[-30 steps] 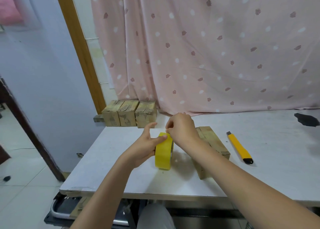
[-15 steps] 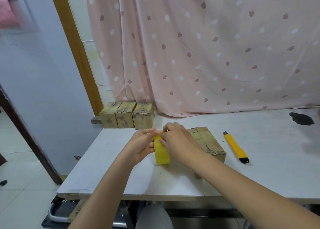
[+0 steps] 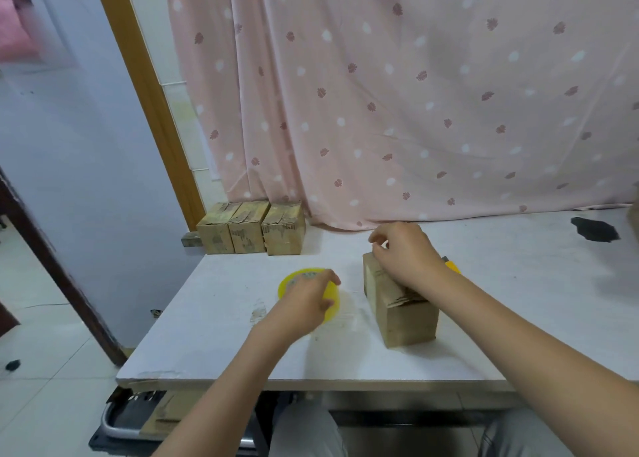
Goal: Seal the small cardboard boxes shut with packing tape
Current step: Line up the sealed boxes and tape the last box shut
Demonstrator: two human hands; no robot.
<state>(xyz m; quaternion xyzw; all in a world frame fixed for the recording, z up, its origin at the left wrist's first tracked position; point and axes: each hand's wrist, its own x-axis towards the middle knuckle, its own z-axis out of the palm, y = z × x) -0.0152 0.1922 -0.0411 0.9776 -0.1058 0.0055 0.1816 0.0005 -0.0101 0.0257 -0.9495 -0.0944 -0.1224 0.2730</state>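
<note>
We see the left hand [image 3: 304, 301] resting with curled grip on the flat yellow round tape roll [image 3: 331, 295] lying on the white surface [image 3: 207, 335]. Just beside it, the right hand [image 3: 403, 252] pinches the top of the small brown cardboard box [image 3: 404, 318], flaps closed.

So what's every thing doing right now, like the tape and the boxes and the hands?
Tape roll: lying flat on the table, under the left hand.
Left hand: resting on the tape roll.
Box: standing on the table, right hand on top.
Right hand: fingers curled, pinching at the box top.
Three boxes: side by side at the back, untouched.
Yellow knife: mostly hidden behind the right hand.
</note>
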